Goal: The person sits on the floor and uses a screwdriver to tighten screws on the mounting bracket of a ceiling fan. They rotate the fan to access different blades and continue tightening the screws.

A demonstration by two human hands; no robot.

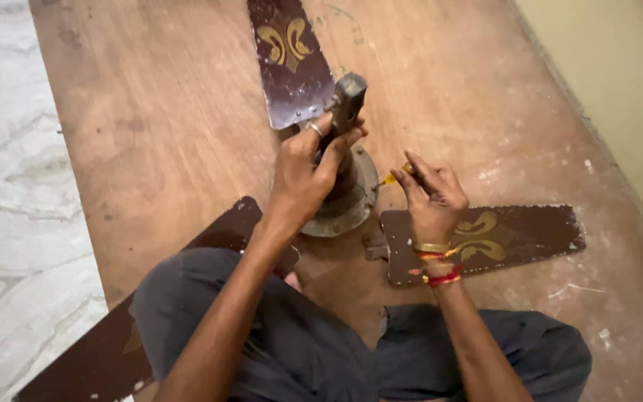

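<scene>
A dark brown ceiling fan lies on a wooden board, its round motor housing in the middle. My left hand, with a ring on one finger, grips the fan's upright stem near its grey top. My right hand is closed on a yellow-handled screwdriver whose tip points at the motor housing. One blade with gold ornament reaches away from me, another lies to the right under my right wrist, and a third runs lower left beside my knee.
My legs in dark grey trousers are folded at the board's near edge. A pale marble floor lies left of the board. A cream wall runs along the right side.
</scene>
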